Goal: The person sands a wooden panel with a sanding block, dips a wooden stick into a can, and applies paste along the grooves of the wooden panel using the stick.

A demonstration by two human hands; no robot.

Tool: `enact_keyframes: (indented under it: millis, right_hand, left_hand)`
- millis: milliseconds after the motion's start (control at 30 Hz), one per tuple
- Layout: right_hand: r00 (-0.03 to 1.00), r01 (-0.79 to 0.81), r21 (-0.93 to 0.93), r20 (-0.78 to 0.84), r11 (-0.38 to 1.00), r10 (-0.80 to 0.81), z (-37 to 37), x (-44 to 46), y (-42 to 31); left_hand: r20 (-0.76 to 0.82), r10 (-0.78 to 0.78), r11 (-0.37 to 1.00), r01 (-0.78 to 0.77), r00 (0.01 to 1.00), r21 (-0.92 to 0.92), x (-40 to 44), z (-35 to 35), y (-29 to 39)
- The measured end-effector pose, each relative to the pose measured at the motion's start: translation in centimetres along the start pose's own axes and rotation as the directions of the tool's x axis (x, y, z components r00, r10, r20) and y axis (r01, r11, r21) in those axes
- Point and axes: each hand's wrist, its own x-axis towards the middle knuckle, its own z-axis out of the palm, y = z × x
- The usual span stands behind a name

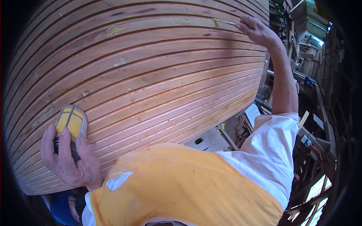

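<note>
Curved wooden planking [166, 92], prob. a boat hull, fills most of the view; dark lines run betw. most strakes & only scattered areas bear a coating, so work is judged partial, w/ much apparently left, tho' how many lines need treatment can't be told. Next in size, the worker's yellow T-shirt [177, 184] w/ white sleeves, close below the planking. R. arm [284, 83] reaches away from the torso, only slightly bent, wrist turned in toward the strakes. L. hand [75, 167] lies low by the planking, fingers & thumb spread around a yellow-and-dark can [78, 124], gripping it; contents can't be made out. R. hand [255, 32], near the planking's far end, has fingers closed on a slim applicator [227, 22], type unclear; its tip points along a strake, at or just over a small yellow streak [215, 20], contact uncertain. On approx. the same strake, well apart to the left, is a yellow smear [114, 31], judged to be filler, rough & apparently not yet levelled. Smallest: pale spots, e.g. one lower patch [119, 62], purpose unclear.
</note>
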Motion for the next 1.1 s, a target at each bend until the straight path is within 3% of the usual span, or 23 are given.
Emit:
enact_keyframes:
  millis: [167, 333, 467, 567, 600, 700, 767, 833, 867, 933, 1000, 1033, 1100]
  right_hand:
    - [0.982, 0.184, -0.011, -0.040, 0.983, -0.184, 0.3, 2.4, -6.3]
    - [0.924, 0.302, -0.054, -0.230, 0.952, -0.306, 1.9, 3.2, -13.0]
    - [0.810, 0.447, -0.105, -0.374, 0.889, -0.452, 3.1, 3.9, -17.3]
    - [0.863, 0.367, 0.010, -0.378, 0.930, -0.337, 2.4, 2.6, -19.6]
    - [0.899, 0.377, 0.257, -0.331, 0.890, -0.285, 2.2, 1.8, -19.0]
    - [0.891, 0.369, 0.467, -0.423, 0.804, -0.163, 2.7, -2.7, -18.2]
    - [0.913, 0.287, 0.603, -0.407, 0.744, -0.022, 7.5, -4.4, -15.4]
    - [0.916, 0.067, 0.719, -0.319, 0.692, 0.242, 11.1, -7.1, -14.7]
    - [0.922, 0.072, 0.789, -0.286, 0.610, 0.261, 12.3, -8.1, -13.9]
    - [0.861, 0.182, 0.763, -0.428, 0.620, 0.276, 12.5, -10.8, -17.0]
    - [0.817, 0.262, 0.699, -0.528, 0.665, 0.233, 14.4, -12.4, -18.7]
    - [0.845, 0.228, 0.729, -0.477, 0.646, 0.240, 15.7, -13.4, -19.0]
    - [0.897, 0.173, 0.773, -0.380, 0.611, 0.226, 16.1, -14.8, -21.5]
  left_hand:
    - [-0.051, -0.037, 0.999, 0.035, 0.998, -0.033, 0.2, 0.3, 0.5]
    - [-0.084, -0.031, 0.999, 0.028, 0.996, -0.035, 0.4, 0.4, 0.5]
    - [-0.094, -0.040, 0.998, 0.035, 0.995, -0.053, 0.4, 0.4, 0.6]
    - [-0.086, -0.030, 0.997, 0.025, 0.996, -0.066, 0.5, 0.3, 0.4]
    - [-0.110, -0.029, 0.998, 0.022, 0.993, -0.066, 0.4, 0.2, 0.3]
    - [-0.192, -0.026, 0.998, 0.013, 0.981, -0.068, 0.2, 0.4, 0.2]
    - [-0.244, -0.020, 0.997, 0.000, 0.970, -0.082, 0.2, 0.4, 0.4]
    - [-0.270, -0.026, 0.996, 0.001, 0.962, -0.093, 0.0, 0.2, 0.5]
    - [-0.286, -0.024, 0.995, -0.004, 0.958, -0.098, -0.1, 0.2, 0.3]
    - [-0.309, -0.027, 0.990, -0.016, 0.951, -0.137, -0.5, 0.1, 0.2]
    - [-0.355, -0.168, 0.922, 0.019, 0.920, -0.386, -0.8, -0.3, 0.1]
    - [-0.359, -0.240, 0.864, 0.030, 0.902, -0.503, -1.1, -0.5, -0.2]
    - [-0.340, -0.433, 0.544, -0.059, 0.835, -0.837, -1.1, -0.4, -1.1]
